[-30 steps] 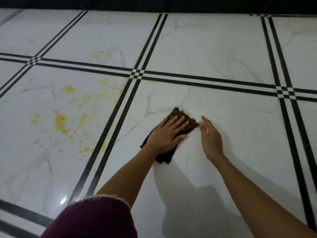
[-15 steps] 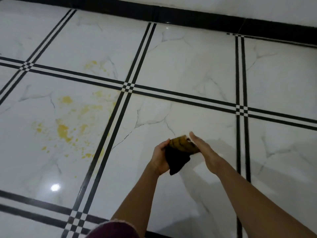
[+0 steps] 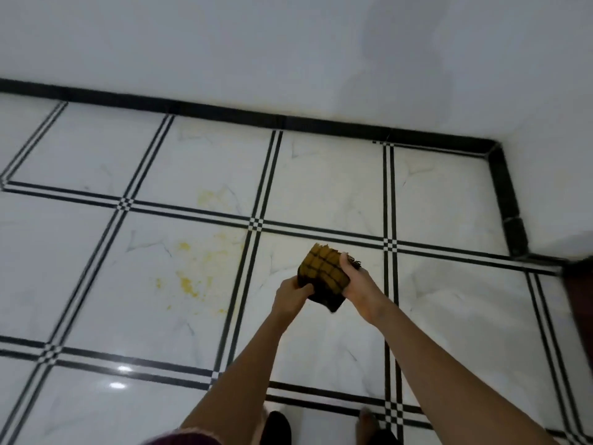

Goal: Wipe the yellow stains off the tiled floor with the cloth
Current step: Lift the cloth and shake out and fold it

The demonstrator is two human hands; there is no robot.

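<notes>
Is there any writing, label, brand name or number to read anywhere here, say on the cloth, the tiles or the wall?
No text can be read anywhere in this view.
The cloth, held by the left hand and the right hand, shows only a yellow and dark check pattern, with no label in sight.
The floor tiles bear only black lines, grey veins and yellow stains.
The wall is plain.

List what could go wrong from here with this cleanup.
1. The cloth, held off the floor by the left hand and right hand, shows a yellow-soiled face; wiping with it may smear the yellow stains.
2. A fainter patch farther off could get missed.
</notes>
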